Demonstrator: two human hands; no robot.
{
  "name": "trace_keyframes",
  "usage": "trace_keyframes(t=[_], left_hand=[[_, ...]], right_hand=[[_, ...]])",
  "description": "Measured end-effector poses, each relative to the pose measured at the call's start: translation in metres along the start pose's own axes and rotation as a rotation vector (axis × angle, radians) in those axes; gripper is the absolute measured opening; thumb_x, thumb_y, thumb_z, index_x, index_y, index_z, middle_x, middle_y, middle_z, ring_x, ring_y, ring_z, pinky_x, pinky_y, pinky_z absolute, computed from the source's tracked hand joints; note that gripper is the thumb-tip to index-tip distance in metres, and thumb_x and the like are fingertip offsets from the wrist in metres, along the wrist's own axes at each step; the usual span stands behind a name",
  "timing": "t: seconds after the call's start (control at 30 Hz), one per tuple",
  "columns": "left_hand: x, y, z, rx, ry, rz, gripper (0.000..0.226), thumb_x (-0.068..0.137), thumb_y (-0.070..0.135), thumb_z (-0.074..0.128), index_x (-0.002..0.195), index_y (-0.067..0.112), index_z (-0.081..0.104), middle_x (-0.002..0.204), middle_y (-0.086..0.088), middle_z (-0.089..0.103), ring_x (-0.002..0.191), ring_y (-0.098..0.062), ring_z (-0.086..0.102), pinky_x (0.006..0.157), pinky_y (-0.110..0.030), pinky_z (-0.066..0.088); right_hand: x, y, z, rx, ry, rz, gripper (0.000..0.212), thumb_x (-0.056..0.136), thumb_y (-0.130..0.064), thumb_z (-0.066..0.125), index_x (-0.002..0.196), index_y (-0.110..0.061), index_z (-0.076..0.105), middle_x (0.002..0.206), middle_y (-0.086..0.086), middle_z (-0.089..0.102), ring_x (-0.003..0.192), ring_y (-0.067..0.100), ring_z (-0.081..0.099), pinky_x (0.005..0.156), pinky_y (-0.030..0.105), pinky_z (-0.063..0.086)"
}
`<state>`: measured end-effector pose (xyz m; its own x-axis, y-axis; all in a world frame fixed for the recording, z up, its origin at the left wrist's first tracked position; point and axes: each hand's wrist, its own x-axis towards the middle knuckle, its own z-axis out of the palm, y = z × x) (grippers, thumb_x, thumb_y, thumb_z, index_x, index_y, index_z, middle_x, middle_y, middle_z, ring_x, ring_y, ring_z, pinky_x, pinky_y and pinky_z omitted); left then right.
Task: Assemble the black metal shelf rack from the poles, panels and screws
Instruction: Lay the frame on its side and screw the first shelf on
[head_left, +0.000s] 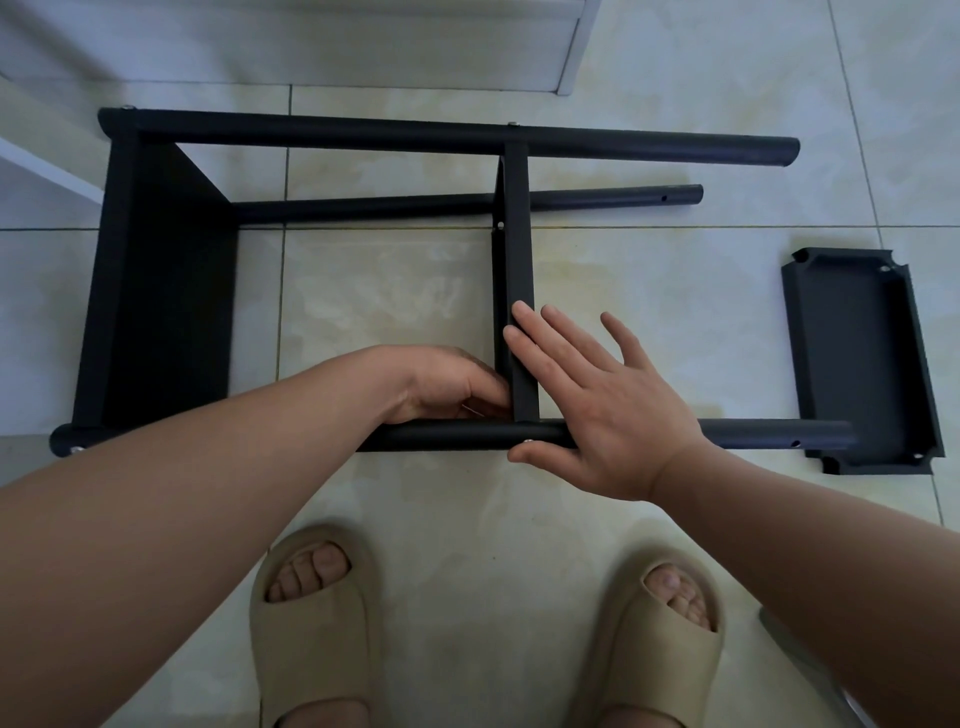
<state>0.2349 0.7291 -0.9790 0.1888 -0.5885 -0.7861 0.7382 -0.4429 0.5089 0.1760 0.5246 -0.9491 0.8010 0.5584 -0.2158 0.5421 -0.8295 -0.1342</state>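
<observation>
The black rack lies on its side on the tiled floor. One panel (161, 291) is fixed at the left end of the poles, and a middle panel (517, 270) stands edge-on between the far pole (447, 136) and the near pole (467, 435). A third pole (467, 203) lies lower behind. My left hand (441, 387) curls its fingers against the left face of the middle panel near its bottom corner; its fingertips are hidden. My right hand (597, 400) lies flat with straight fingers on the panel's right side and over the near pole, thumb beside a silver screw (530, 441).
A loose black panel (860, 358) lies tray-side up on the floor at the right. White furniture stands at the top (571, 47) and far left (47, 171). My feet in beige slippers (311, 618) are near the bottom.
</observation>
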Motion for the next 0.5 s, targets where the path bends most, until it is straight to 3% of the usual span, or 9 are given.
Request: trace_keyframes(t=[0.07,0.27,0.4,0.5], left_hand=[[-0.0001,0.0003,0.0011,0.024,0.008,0.025,0.036,0.092,0.004,0.055,0.068,0.018,0.079,0.077,-0.004,0.074,0.069,-0.013,0.071,0.061,-0.021,0.054],[-0.0021,0.0009,-0.0017,-0.044,-0.064,-0.024,0.04,0.092,0.001,0.048,0.074,0.017,0.08,0.083,-0.005,0.075,0.075,-0.015,0.072,0.069,-0.024,0.055],[-0.0025,0.0029,0.0005,-0.01,-0.064,-0.062,0.025,0.09,0.014,0.056,0.085,0.014,0.08,0.089,-0.007,0.075,0.079,-0.017,0.07,0.076,-0.027,0.054],[-0.0003,0.002,0.0025,0.057,0.008,0.016,0.032,0.092,0.011,0.058,0.071,0.021,0.079,0.08,-0.003,0.074,0.073,-0.014,0.07,0.067,-0.024,0.054]], right_hand=[[-0.0001,0.0,0.0002,-0.002,-0.001,0.001,0.096,0.091,-0.082,0.024,0.163,-0.019,0.013,0.171,-0.003,0.002,0.157,0.021,0.011,0.121,0.061,0.019],[0.0004,0.0004,0.0007,-0.017,-0.001,0.001,0.096,0.091,-0.082,0.022,0.163,-0.02,0.013,0.171,-0.003,0.002,0.157,0.021,0.011,0.121,0.062,0.017],[0.0003,0.0003,0.0009,-0.03,0.021,-0.005,0.095,0.092,-0.081,0.023,0.163,-0.018,0.015,0.171,-0.002,0.006,0.156,0.021,0.013,0.121,0.065,0.015],[0.0005,0.0005,0.0012,-0.026,0.031,-0.01,0.095,0.092,-0.08,0.024,0.163,-0.017,0.016,0.171,-0.001,0.006,0.157,0.02,0.013,0.121,0.065,0.015]])
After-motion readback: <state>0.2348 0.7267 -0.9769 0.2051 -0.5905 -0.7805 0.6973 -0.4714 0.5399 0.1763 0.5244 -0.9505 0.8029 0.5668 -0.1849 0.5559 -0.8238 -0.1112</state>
